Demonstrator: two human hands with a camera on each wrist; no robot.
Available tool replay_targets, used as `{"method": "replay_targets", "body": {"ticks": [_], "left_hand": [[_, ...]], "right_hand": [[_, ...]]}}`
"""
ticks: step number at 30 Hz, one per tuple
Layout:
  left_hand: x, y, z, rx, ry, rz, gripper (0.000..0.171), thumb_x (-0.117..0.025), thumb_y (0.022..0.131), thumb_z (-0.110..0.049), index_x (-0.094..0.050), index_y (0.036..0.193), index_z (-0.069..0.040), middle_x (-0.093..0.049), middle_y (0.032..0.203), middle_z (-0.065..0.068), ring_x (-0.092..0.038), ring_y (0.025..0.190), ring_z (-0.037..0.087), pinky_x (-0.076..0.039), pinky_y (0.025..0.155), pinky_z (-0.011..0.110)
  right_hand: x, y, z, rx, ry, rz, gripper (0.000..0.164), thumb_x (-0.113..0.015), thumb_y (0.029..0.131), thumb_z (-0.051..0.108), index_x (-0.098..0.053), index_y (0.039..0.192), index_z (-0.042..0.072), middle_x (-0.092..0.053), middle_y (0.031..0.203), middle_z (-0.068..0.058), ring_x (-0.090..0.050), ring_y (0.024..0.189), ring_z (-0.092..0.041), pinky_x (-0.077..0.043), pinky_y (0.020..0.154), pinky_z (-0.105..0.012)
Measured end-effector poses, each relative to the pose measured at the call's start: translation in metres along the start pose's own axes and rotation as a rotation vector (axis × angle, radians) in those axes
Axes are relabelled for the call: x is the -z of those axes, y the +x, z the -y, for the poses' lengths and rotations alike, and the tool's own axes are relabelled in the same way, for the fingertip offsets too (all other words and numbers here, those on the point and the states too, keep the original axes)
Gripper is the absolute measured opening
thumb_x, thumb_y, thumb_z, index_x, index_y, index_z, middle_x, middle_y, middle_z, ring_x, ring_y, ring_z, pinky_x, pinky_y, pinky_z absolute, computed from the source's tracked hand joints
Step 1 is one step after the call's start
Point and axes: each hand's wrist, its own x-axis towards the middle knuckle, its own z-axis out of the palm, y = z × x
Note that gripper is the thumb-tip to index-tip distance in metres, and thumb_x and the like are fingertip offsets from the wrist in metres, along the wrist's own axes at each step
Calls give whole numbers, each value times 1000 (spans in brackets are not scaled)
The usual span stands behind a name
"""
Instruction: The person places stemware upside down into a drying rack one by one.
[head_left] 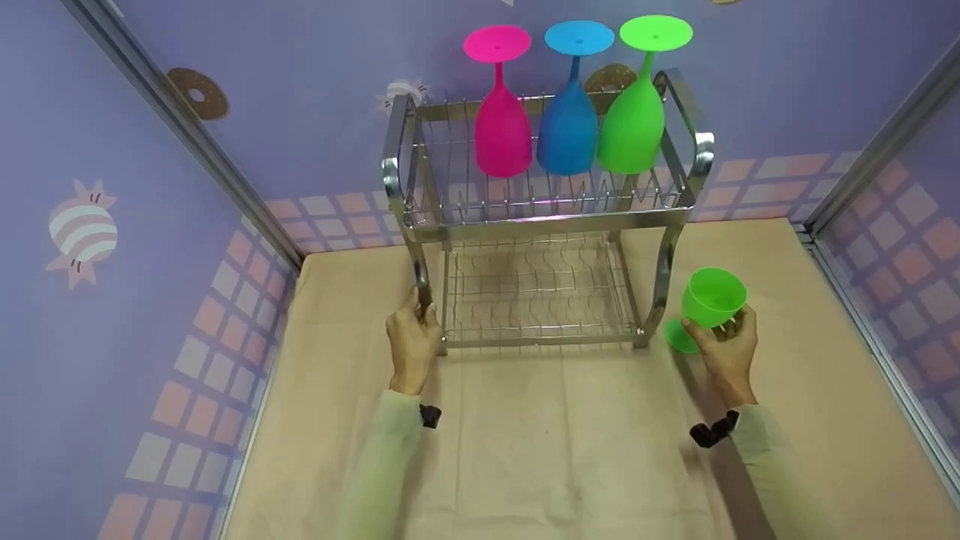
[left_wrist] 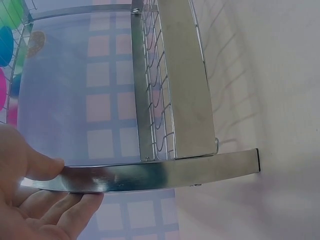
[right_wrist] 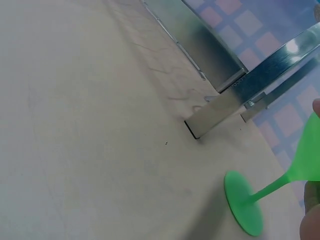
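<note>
A two-tier metal dish rack stands against the back wall. My left hand grips its front left leg, thumb on one side and fingers on the other. To the right of the rack, my right hand holds a green plastic goblet by its bowl, mouth up. The goblet's round foot is close to the tabletop, and the right wrist view cuts off most of the bowl. Upside down on the upper tier are a pink goblet, a blue goblet and another green goblet.
A beige cloth covers the table in front of the rack. The lower wire tier holds nothing visible. Patterned purple panels with a metal frame post enclose the left, back and right sides.
</note>
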Motion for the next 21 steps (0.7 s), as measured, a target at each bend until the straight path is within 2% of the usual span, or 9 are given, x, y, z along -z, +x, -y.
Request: {"method": "replay_targets", "body": {"ticks": [5,9,13,17,21], "left_hand": [[-1,-1,0,-8,-5,5,24,-66,97,11,-69,121,12,-76,112,32,-80,88,39,-69,68,46],[-1,-1,-1,-3,-16,9,24,-66,97,12,-68,122,12,-75,113,33,-80,91,41,-69,71,47],[-1,-2,-1,7,-5,3,27,-67,97,12,-68,124,12,-75,114,33,-79,94,42,-69,74,47],[-1,-2,1,16,10,-7,28,-68,96,12,-69,124,12,-75,112,33,-80,93,42,-69,74,47],[0,-1,2,27,-26,-3,31,-68,96,11,-68,127,10,-75,116,33,-79,98,42,-69,78,47]], "right_hand": [[0,1,-1,-6,-29,-11,87,-83,86,-9,-36,158,4,-51,146,-7,-55,130,-12,-40,128,-47],[1,0,2,-9,-43,-15,87,-83,85,-10,-36,158,5,-51,149,-9,-55,132,-14,-40,128,-46],[3,0,7,18,-45,-11,87,-83,85,-11,-37,158,5,-52,148,-9,-57,132,-13,-44,125,-38],[4,-3,13,84,-9,11,84,-82,84,-13,-39,155,0,-54,145,-9,-60,128,-11,-49,115,-24],[5,-10,26,156,49,46,83,-81,83,-18,-41,155,-1,-55,145,-13,-61,128,-14,-50,109,-18]]}}
